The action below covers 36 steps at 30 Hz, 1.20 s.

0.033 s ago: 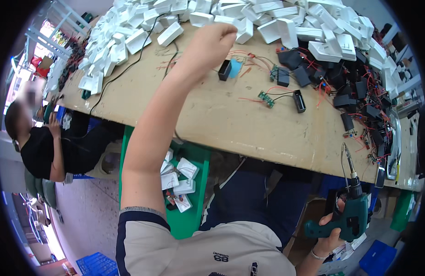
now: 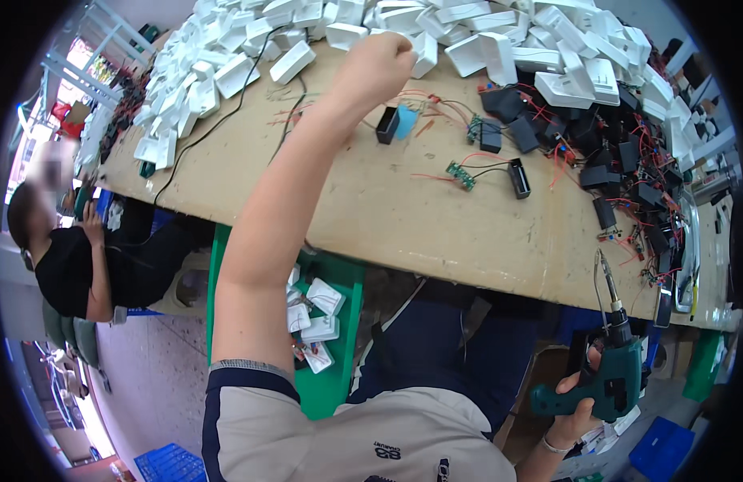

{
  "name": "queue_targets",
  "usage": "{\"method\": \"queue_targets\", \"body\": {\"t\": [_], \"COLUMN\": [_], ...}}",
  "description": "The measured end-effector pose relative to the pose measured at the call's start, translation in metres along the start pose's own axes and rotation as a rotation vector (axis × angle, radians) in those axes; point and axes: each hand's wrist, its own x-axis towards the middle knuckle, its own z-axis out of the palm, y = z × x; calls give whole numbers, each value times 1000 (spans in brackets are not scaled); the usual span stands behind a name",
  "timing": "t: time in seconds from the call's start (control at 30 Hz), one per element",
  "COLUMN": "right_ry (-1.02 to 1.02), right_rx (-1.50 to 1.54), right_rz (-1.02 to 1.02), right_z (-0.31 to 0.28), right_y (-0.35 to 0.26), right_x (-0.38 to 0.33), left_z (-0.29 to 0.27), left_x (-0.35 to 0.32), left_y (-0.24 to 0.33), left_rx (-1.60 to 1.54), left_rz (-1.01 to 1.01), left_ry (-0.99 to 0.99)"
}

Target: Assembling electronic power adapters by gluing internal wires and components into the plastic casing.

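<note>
My right hand [image 2: 576, 410] is wrapped round the handle of a green soldering gun [image 2: 619, 381], held low at my right side, its metal tip pointing up toward the near edge of the tabletop [image 2: 371, 213]. My left hand [image 2: 378, 68] is extended across the tabletop to the heap of white casings [image 2: 566, 87] along the far side. Its fingers are curled; I cannot tell whether they grip anything, as the back of the hand hides them.

Just below the left hand, a black box [image 2: 387, 126] stands beside a blue piece [image 2: 406, 122]. Further right, a green circuit board [image 2: 460, 175] lies wired to a black holder [image 2: 519, 178]. A pile of black parts with red wires [image 2: 604, 178] covers the tabletop's right end. A black cable [image 2: 244, 95] crosses the left portion.

Below the near edge, a green bin [image 2: 355, 293] contains further white casings. A co-worker [image 2: 66, 273] in black sits at far left.
</note>
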Motion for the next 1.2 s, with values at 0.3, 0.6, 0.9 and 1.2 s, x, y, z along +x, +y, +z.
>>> {"method": "queue_targets", "body": {"t": [0.3, 0.6, 0.9, 1.2], "right_ry": [97, -9, -36, -9], "right_rx": [-14, 22, 20, 3], "right_rz": [60, -24, -91, -93], "right_z": [-9, -23, -28, -30], "right_y": [8, 15, 8, 8], "right_x": [12, 15, 3, -5], "left_z": [72, 52, 102, 64], "left_x": [82, -60, -141, -107], "left_y": [-25, 38, 37, 13], "left_rx": [296, 291, 443, 445], "left_rz": [28, 844, 1228, 986], "left_ry": [206, 187, -39, 179]}}
